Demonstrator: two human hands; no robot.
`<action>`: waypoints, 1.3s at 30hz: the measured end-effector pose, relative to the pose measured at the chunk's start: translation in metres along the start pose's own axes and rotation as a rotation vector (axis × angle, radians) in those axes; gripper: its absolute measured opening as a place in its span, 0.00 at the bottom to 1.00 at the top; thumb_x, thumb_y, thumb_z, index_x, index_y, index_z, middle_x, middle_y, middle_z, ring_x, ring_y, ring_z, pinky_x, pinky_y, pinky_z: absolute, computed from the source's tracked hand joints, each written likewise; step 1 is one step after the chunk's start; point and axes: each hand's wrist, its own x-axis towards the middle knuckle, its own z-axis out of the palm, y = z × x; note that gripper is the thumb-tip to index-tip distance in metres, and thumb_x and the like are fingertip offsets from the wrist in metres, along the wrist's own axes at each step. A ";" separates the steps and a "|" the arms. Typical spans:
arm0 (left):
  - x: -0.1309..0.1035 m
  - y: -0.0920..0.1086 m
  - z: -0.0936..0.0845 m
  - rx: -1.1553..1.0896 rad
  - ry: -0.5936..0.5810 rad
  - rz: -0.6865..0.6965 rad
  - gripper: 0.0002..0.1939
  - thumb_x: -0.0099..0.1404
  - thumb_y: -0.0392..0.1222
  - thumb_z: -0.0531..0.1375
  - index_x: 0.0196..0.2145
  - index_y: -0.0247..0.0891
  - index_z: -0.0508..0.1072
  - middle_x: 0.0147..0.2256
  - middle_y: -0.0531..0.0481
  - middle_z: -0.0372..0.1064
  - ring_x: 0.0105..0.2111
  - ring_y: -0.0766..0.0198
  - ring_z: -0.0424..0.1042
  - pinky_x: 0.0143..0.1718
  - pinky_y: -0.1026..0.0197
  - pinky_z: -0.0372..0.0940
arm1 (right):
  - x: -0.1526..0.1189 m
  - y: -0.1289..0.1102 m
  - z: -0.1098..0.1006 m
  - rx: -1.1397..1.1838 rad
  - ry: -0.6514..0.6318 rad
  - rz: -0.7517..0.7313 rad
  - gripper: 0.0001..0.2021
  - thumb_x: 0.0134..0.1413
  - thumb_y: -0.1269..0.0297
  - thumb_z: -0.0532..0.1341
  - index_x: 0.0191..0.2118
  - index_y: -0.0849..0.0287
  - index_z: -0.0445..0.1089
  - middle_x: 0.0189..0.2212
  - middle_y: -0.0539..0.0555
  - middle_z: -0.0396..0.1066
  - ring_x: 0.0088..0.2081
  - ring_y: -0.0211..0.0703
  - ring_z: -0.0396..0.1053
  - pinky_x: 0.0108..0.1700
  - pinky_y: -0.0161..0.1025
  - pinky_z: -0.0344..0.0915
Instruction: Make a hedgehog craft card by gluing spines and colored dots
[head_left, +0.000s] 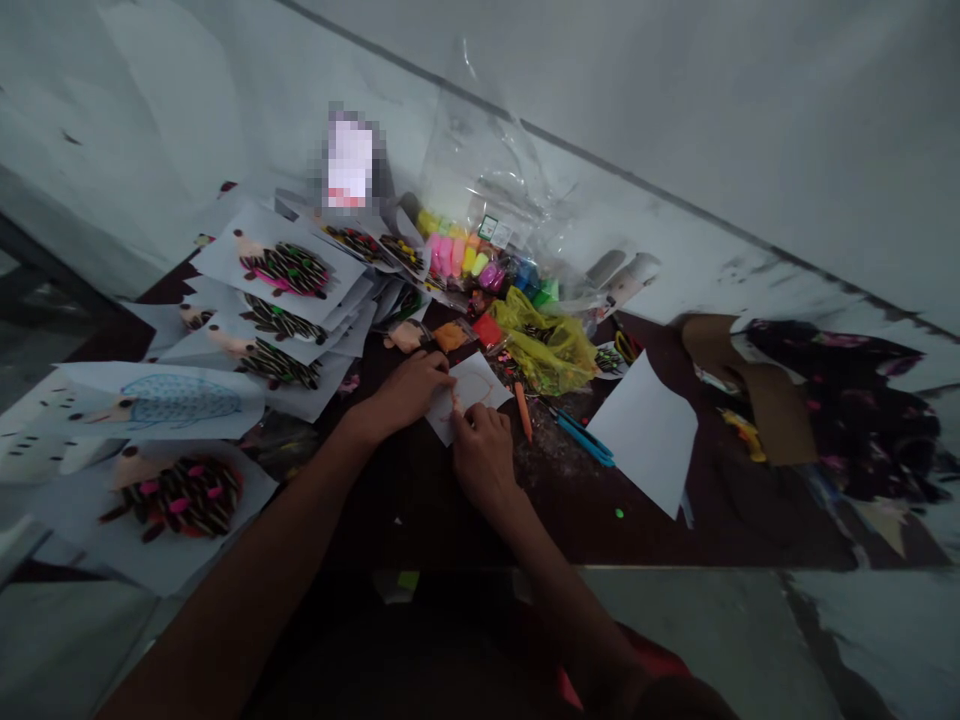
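Note:
A small white sheet (pixel 480 384) with a faint orange outline lies on the dark table in the middle. My left hand (pixel 416 388) rests at its left edge, fingers bent and together; what they hold, if anything, is too small to name. On the sheet's lower part, my right hand (pixel 484 448) has its fingers pinched near the outline, and whatever is between them is hidden. An orange marker (pixel 523 411) lies right of the sheet, beside blue-handled scissors (pixel 586 438). Behind the sheet are packets of peach clay (pixel 406 336) and orange clay (pixel 451 336).
Sheets with hedgehog pictures (pixel 281 265) are piled at the left. A yellow plastic bag (pixel 551 345) and colourful clay packs (pixel 457 255) stand behind. Blank white paper (pixel 646 432) lies right, with brown cardboard (pixel 776 410) and dark patterned cloth (pixel 862 410) beyond. A lit screen (pixel 350 160) leans at the wall.

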 end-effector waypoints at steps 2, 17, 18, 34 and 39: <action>0.000 -0.001 0.000 -0.007 0.003 0.004 0.23 0.63 0.24 0.54 0.45 0.41 0.83 0.47 0.42 0.74 0.46 0.55 0.71 0.52 0.52 0.65 | -0.001 -0.001 -0.001 0.034 -0.002 0.007 0.16 0.63 0.75 0.56 0.52 0.61 0.75 0.40 0.60 0.72 0.44 0.50 0.65 0.46 0.44 0.57; 0.000 0.001 -0.006 0.045 -0.046 0.018 0.21 0.65 0.25 0.56 0.47 0.40 0.82 0.48 0.42 0.73 0.47 0.56 0.70 0.50 0.55 0.65 | -0.008 0.009 0.005 0.045 0.022 0.075 0.22 0.59 0.75 0.58 0.57 0.58 0.74 0.41 0.59 0.71 0.45 0.49 0.63 0.47 0.44 0.55; 0.000 0.001 -0.006 0.053 -0.051 0.021 0.21 0.65 0.25 0.56 0.47 0.40 0.82 0.48 0.42 0.73 0.47 0.56 0.70 0.50 0.55 0.65 | -0.008 0.008 0.005 0.036 0.021 0.070 0.21 0.60 0.75 0.58 0.57 0.58 0.74 0.41 0.59 0.71 0.45 0.49 0.63 0.47 0.44 0.55; 0.000 0.004 -0.007 0.057 -0.047 -0.005 0.21 0.66 0.25 0.54 0.47 0.40 0.83 0.48 0.43 0.73 0.46 0.57 0.70 0.48 0.56 0.64 | -0.001 0.011 -0.001 0.069 0.060 0.006 0.25 0.59 0.76 0.56 0.60 0.55 0.72 0.42 0.58 0.70 0.45 0.49 0.63 0.47 0.44 0.56; 0.000 0.003 -0.006 0.047 -0.040 -0.002 0.23 0.64 0.23 0.55 0.48 0.41 0.82 0.48 0.43 0.73 0.47 0.56 0.69 0.50 0.55 0.64 | 0.008 0.012 0.002 0.003 0.014 0.024 0.25 0.62 0.75 0.56 0.62 0.55 0.71 0.42 0.59 0.71 0.43 0.48 0.63 0.45 0.44 0.55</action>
